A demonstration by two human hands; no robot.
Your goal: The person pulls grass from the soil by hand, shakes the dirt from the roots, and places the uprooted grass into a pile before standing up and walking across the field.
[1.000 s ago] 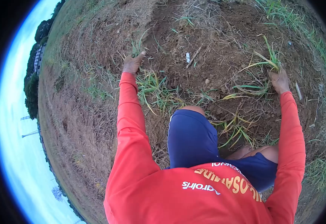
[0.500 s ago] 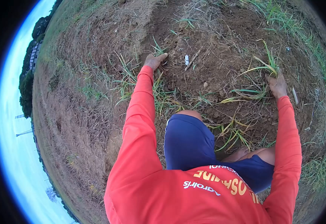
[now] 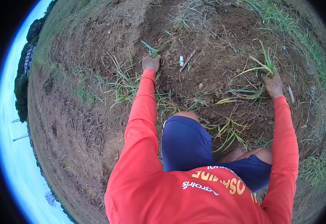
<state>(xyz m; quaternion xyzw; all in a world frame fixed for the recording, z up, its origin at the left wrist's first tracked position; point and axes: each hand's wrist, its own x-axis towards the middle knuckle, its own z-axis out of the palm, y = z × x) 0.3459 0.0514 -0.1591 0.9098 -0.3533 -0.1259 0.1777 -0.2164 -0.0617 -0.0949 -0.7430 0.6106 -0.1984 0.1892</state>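
Note:
My left hand [image 3: 150, 63] is closed around the base of a small green grass tuft [image 3: 150, 49], whose blades stick out beyond the fingers. On the right, my right hand [image 3: 273, 85] closes low on a taller tuft with green and yellow blades [image 3: 266, 64], close to the soil. Its fingertips are partly hidden by the plant and dirt. A small white object [image 3: 181, 61] and a dry stick [image 3: 188, 59] lie on the brown soil between my hands, nearer the left one.
Leafy green and yellow clumps [image 3: 232, 130] grow by my bent knee [image 3: 187, 116]. More grass [image 3: 124, 84] stands beside my left forearm. A pale stick [image 3: 291, 95] lies right of my right hand, and a small stone [image 3: 201, 85] sits mid-soil. Trees and sky show at the far left.
My left hand has gone from an apart thumb beside the small tuft to closed around it. My right hand stays at its tuft. The whole view has shifted slightly.

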